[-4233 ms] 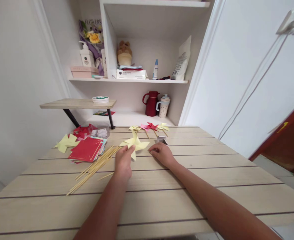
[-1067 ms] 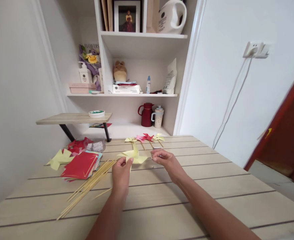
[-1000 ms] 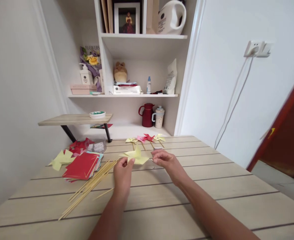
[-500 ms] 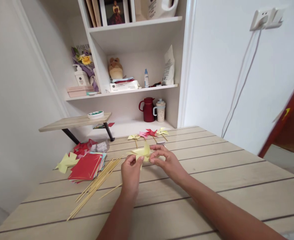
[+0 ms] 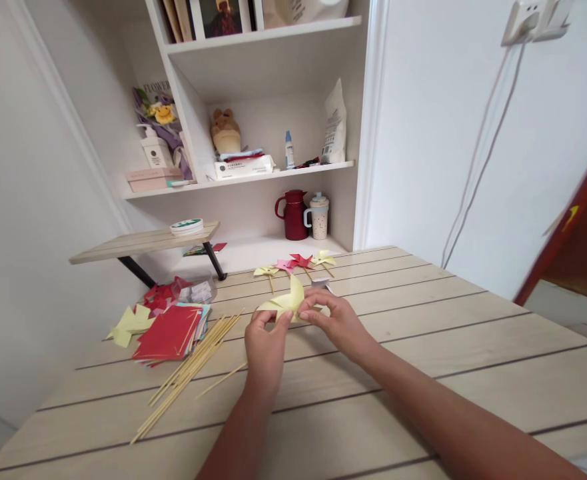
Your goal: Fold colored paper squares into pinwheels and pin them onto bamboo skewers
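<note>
Both my forearms reach forward over the bench (image 5: 423,347), wrists nearly meeting. My left hand (image 5: 266,340) pinches the near edge of the pale yellow paper pinwheel (image 5: 287,305), held just above the bench, and my right hand (image 5: 337,321) grips its right side with curled fingertips. On the shelf, the bouquet wrapper (image 5: 154,107) reads "FLOWER"; other labels are too small to read.

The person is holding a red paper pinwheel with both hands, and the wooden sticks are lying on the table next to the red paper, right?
Not quite: the paper pinwheel held by the left hand and right hand is yellow, not red, as the head view shows. The rest is right: the wooden sticks lie on the table next to the red paper.
</note>
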### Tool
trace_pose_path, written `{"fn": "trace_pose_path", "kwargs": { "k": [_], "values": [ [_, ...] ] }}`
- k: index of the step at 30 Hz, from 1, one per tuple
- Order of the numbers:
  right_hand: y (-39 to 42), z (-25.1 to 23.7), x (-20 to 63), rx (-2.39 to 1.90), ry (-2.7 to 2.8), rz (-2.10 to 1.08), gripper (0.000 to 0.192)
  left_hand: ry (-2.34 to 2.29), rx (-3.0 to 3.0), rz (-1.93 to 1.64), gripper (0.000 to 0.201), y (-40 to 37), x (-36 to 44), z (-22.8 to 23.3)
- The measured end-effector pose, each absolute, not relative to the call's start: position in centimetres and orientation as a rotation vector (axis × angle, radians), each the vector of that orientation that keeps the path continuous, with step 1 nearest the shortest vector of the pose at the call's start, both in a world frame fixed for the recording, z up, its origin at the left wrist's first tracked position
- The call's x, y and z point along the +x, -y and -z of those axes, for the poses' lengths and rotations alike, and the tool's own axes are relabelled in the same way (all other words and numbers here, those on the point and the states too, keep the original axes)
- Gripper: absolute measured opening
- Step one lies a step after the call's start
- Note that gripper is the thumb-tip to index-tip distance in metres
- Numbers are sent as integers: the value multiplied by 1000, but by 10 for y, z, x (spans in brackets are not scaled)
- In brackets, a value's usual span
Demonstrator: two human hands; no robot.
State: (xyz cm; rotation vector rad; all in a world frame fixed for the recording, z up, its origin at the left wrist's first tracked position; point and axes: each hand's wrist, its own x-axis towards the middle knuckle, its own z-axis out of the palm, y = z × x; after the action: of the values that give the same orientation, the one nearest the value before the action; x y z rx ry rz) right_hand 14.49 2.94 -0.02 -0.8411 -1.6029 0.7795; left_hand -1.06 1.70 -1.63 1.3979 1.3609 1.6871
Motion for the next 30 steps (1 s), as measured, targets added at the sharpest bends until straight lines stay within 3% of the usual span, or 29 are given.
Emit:
{"fn": "trace_pose_path", "kwargs": {
  "k": [17,30],
  "values": [
    [-22,-4,142,-787,1613,-736,10,-1461,1441,-1729,21,-8,-7,6],
    [-23,-2,141,-846,1599,-739,10,-1386,1791,-1838,10,-7,-12,7]
  ]
}}
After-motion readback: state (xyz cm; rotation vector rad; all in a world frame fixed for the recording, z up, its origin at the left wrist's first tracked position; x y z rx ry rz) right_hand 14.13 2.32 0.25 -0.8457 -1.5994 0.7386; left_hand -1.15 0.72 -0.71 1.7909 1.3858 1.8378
